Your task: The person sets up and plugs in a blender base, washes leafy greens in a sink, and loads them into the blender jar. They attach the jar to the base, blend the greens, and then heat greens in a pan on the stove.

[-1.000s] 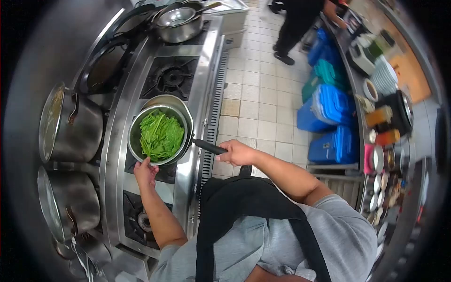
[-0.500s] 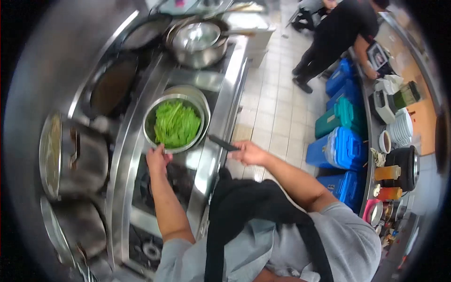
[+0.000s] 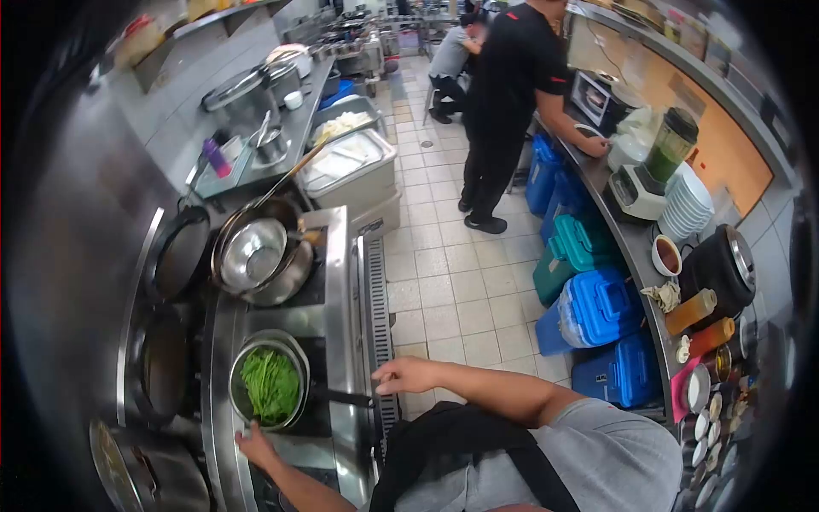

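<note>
A metal bowl full of green leafy vegetables sits in or over a pan on the stove. My left hand is at the bowl's near rim, thumb up against the edge; its other fingers are partly hidden. The pan's black handle points right, toward the stove's front edge. Just above and beyond the handle's end is my right hand, fingers loosely bent and apart, with nothing in them.
Stacked metal bowls and pans stand on the rear burner. Dark pans lean along the wall side. Lidded bins line the right counter, which holds a blender and sauce bottles. A person in black stands in the aisle.
My view has tilted up toward the aisle. My right hand has let go of the pan's handle and is now apart from it. My left hand stays at the bowl's rim.
</note>
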Demonstrator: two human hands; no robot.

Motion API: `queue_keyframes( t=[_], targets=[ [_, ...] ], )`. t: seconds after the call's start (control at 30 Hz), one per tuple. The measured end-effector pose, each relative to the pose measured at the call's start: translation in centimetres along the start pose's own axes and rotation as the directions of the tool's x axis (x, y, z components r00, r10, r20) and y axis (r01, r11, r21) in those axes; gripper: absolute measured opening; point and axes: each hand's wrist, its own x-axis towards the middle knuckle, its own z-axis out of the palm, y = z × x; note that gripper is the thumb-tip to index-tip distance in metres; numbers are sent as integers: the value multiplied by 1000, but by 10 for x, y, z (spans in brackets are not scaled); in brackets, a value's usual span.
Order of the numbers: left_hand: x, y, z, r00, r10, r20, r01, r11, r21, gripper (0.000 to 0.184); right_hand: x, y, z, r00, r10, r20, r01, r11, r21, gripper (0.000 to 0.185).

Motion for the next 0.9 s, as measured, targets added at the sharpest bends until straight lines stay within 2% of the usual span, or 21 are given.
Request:
queue_keyframes(
  t=[0.03, 0.1, 0.13, 0.17, 0.2, 0.27, 0.3, 0.33, 0.37, 0.43, 0.47, 0.5, 0.53, 0.57, 0.67, 0.73, 0.83, 0.87, 0.9],
  targets=[
    [-14, 27, -18, 993, -103, 50, 106, 992, -64, 70, -13, 8, -24, 967, -235, -96, 225, 969, -106, 35],
    [-15, 25, -5, 994, -59, -91, 57, 998, -32, 72, -56, -29, -86, 968, -108, -228, 140, 981, 131, 28],
    [-21, 40, -1, 994, -49, -93, 44, 998, -52, 70, -77, -44, -118, 961, -37, -276, 102, 969, 224, 29],
    [-26, 53, 0, 995, -33, -92, 27, 997, -65, 68, -95, -58, -150, 929, -143, -340, 212, 961, 175, 32],
    [-24, 57, 15, 1000, 1, -22, -6, 968, -250, 63, -114, -74, -178, 883, -241, -402, 312, 942, 122, 36],
    [-44, 101, 30, 998, 59, 23, -51, 960, -276, 61, -162, -145, -217, 793, -482, -373, 577, 790, 207, 40],
    [-56, 127, 38, 995, 89, 47, -69, 945, -320, 60, -183, -176, -232, 715, -620, -323, 684, 714, 145, 41],
    [-70, 151, 49, 988, 137, 72, -110, 950, -291, 56, -196, -201, -248, 592, -771, -233, 802, 593, 76, 43],
    [-87, 180, 55, 983, 164, 88, -133, 949, -286, 56, -214, -228, -253, 561, -793, -239, 821, 569, 42, 48],
    [-127, 236, 67, 914, 110, 390, 117, 850, -514, 40, -222, -256, -280, 402, -916, 8, 916, 402, -21, 54],
    [-147, 260, 76, 895, 149, 421, 154, 782, -604, 37, -223, -264, -288, 403, -915, -6, 915, 403, -35, 54],
    [-159, 279, 87, 874, 190, 448, 197, 704, -682, 34, -221, -271, -295, 376, -925, 47, 926, 374, -44, 50],
    [-127, 238, 155, 903, 344, 257, -234, 895, -379, 33, -220, -272, -306, 351, -931, 101, 936, 347, -51, 47],
    [-129, 245, 172, 858, 338, 387, -53, 807, -588, 32, -216, -273, -317, 356, -925, 132, 935, 352, -51, 46],
    [-131, 274, 233, 792, 371, 484, -50, 830, -555, 33, -205, -269, -356, 454, -880, 142, 889, 438, -130, 45],
    [-153, 321, 250, 732, 318, 602, 37, 865, -501, 33, -203, -263, -384, 552, -828, 98, 823, 522, -223, 45],
    [-182, 403, 283, 594, 251, 764, 130, 908, -399, 33, -208, -244, -430, 631, -761, -154, 647, 625, -436, 44],
    [-188, 424, 303, 585, 277, 762, 144, 889, -434, 31, -208, -229, -447, 519, -804, -289, 608, 586, -536, 37],
    [-192, 448, 324, 549, 304, 779, 132, 888, -440, 31, -219, -220, -466, 524, -739, -423, 421, 657, -625, 34]
  ],
)
